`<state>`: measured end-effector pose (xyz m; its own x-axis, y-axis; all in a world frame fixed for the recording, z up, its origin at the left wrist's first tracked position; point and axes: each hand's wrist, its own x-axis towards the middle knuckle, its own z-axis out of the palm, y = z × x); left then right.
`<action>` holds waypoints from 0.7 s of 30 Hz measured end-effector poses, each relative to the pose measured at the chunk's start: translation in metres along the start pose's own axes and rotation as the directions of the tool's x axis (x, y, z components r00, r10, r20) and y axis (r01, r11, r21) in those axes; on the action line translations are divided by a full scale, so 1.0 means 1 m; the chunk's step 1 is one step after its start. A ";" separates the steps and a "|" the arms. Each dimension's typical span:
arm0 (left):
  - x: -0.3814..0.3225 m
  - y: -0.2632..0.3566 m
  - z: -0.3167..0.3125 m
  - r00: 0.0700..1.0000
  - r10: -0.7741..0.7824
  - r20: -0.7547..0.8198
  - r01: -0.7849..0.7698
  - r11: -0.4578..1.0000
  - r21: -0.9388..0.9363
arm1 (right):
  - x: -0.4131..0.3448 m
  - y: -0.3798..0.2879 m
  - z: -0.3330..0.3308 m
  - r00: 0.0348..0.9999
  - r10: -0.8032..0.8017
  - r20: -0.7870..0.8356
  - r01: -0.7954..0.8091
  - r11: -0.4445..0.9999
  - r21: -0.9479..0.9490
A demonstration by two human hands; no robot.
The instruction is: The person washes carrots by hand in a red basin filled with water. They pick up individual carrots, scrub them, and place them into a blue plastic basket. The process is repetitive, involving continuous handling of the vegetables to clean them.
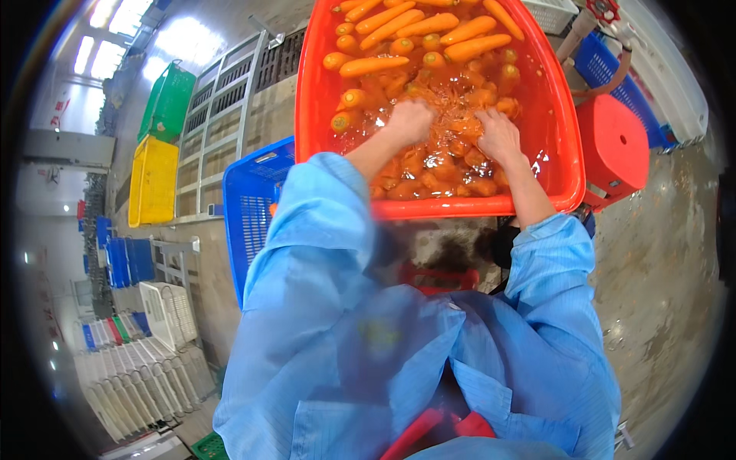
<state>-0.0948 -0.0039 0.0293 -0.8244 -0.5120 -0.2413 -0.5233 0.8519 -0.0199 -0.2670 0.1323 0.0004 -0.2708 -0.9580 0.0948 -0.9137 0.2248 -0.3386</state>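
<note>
A red plastic tub (443, 208) filled with water lies before me. Whole carrots (428, 26) float at its far end, and carrot peelings (454, 112) float between my hands. Many carrots (431, 172) lie in the water at the near side. My left hand (411, 121) dips into the water left of the peelings, its fingers hidden under the surface. On the right, my right hand (498, 133) reaches into the water at the edge of the peelings, fingertips partly submerged. Whether either hand grips anything cannot be seen.
A blue perforated crate (253, 213) stands left of the tub, a red plastic stool (614, 144) right of it. Farther left are a metal rack (221, 126), a yellow crate (154, 181) and a green crate (168, 103). Another blue crate (624, 89) and pipes with a red valve wheel (602, 8) are upper right.
</note>
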 end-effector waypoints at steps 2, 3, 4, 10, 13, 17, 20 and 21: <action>-0.011 -0.016 -0.017 0.981 -0.148 -0.122 0.114 0.962 -0.248 | 0.000 -0.012 -0.005 0.995 -0.094 -0.036 0.095 0.995 0.038; -0.013 -0.027 -0.023 0.956 -0.235 -0.175 0.141 0.893 -0.427 | 0.000 -0.013 -0.006 0.989 -0.135 -0.057 0.138 0.989 0.047; -0.014 -0.042 -0.022 0.957 -0.284 -0.065 0.160 0.698 -0.698 | 0.003 -0.015 -0.001 0.973 -0.209 -0.094 0.211 0.977 0.012; -0.046 -0.036 -0.013 0.956 -0.030 0.292 0.257 -0.395 -0.882 | 0.002 -0.022 0.000 0.939 -0.280 -0.202 0.308 0.943 0.126; -0.052 -0.033 0.007 0.966 0.074 0.249 0.260 -0.245 -0.934 | 0.000 -0.022 -0.002 0.980 -0.199 -0.015 0.198 0.963 0.183; -0.050 -0.013 -0.010 0.997 0.026 0.073 0.035 0.694 -0.719 | -0.003 -0.025 -0.012 0.969 -0.174 0.177 0.149 0.978 0.147; -0.056 0.022 -0.027 0.994 0.075 -0.074 -0.083 0.990 -0.118 | -0.003 -0.029 -0.018 0.939 -0.139 0.315 0.075 0.976 0.206; -0.053 0.028 -0.013 0.968 0.138 -0.208 -0.144 0.990 -0.011 | -0.002 -0.032 -0.017 0.921 -0.139 0.363 0.054 0.971 0.234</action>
<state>-0.0688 0.0459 0.0546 -0.9156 -0.4007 -0.0345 -0.4016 0.9154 0.0259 -0.2429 0.1298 0.0272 -0.0126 -0.9786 -0.2053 -0.8306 0.1246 -0.5428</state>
